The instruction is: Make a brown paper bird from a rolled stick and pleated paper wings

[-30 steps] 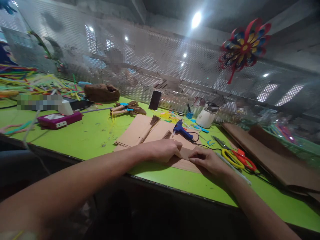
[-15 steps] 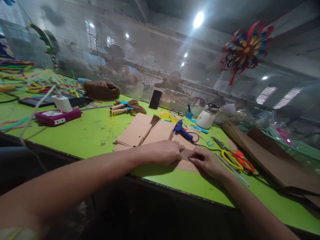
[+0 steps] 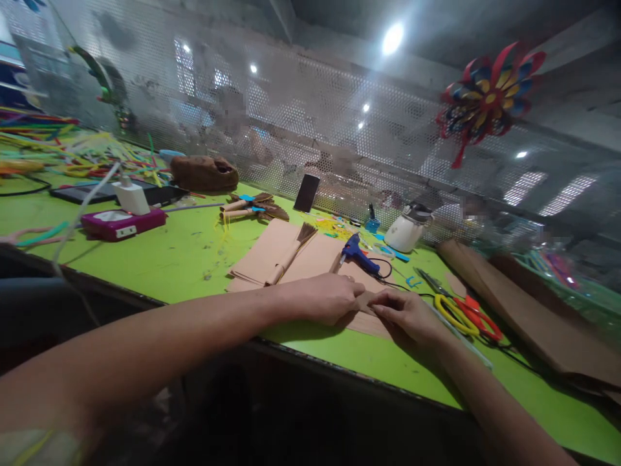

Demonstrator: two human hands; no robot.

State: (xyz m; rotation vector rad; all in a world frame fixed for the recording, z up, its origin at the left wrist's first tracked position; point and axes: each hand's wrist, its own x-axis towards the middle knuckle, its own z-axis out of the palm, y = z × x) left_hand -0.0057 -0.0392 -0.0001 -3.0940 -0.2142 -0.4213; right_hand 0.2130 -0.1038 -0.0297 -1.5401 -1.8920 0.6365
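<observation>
A small piece of brown paper (image 3: 365, 301) lies between my hands, over a lighter sheet of kraft paper (image 3: 371, 323) near the table's front edge. My left hand (image 3: 332, 299) is closed, its fingertips holding the small piece's left side. With thumb and fingers, my right hand (image 3: 405, 314) pinches the right side. Behind them, a blue glue gun (image 3: 359, 254) rests with its nozzle toward my left hand. On the tan paper sheets (image 3: 259, 255) lies a rolled paper piece with a fringed end (image 3: 294, 254).
Yellow-handled scissors (image 3: 453, 314) and orange-handled scissors (image 3: 485, 320) lie right of my hand, beside a large brown paper sheet (image 3: 524, 310). Further back stand a white pot (image 3: 408, 230) and a phone (image 3: 306, 193). A purple power block (image 3: 123, 223) sits left on the green table (image 3: 189, 259).
The whole view has shifted slightly to the right. My right fingers have moved a little on the small paper piece; my left hand stays in place.
</observation>
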